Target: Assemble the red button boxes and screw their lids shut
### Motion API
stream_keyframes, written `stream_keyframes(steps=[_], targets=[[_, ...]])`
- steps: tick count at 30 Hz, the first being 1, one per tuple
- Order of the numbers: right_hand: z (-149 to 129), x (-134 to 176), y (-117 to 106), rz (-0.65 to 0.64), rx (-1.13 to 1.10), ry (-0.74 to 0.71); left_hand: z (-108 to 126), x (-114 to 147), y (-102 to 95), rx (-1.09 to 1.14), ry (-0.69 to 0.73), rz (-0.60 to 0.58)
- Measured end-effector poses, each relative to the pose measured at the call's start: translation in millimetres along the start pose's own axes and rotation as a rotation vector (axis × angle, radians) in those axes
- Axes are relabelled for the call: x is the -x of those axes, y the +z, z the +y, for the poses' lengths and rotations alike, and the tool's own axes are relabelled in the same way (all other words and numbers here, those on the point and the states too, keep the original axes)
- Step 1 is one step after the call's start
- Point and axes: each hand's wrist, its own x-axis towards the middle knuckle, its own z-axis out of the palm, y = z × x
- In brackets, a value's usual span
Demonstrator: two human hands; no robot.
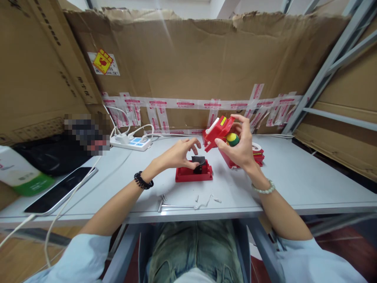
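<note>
My left hand point(184, 153) is over a red plastic base point(193, 175), its thumb and curled fingers apart. Close to the thumb, a black curved piece point(199, 161) stands up in that base; whether they touch I cannot tell. Raised above the desk to the right, my right hand point(243, 145) grips a red plastic housing point(219, 131) that has a yellow label and a white part on it. A rounded yellow-and-green object point(232, 139) shows between the palm and the housing; its kind is unclear. Behind this hand lie more red housings point(259, 157), partly covered.
Near the desk's front edge lie a thin metal rod point(178, 206) and small metal bits. At left are a phone point(61, 190) with a white cable, a green-and-white pack point(26, 177), a black bag point(44, 153) and a power strip point(134, 143). Cardboard point(188, 59) walls the back.
</note>
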Motion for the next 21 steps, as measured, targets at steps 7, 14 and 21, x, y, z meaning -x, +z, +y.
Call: stream_keyframes(steps=[7,14,21], targets=[[0.0,0.7,-1.1,-0.027,0.039,0.004,1.3,0.3,-0.9,-0.004,0.005,-0.004],[-0.2,0.7,-1.1,-0.036,0.042,0.001,1.2,1.1,-1.2,-0.005,-0.003,0.0],[-1.2,1.0,-0.5,-0.019,0.005,0.014,1.4,0.8,-1.4,-0.017,0.0,-0.006]])
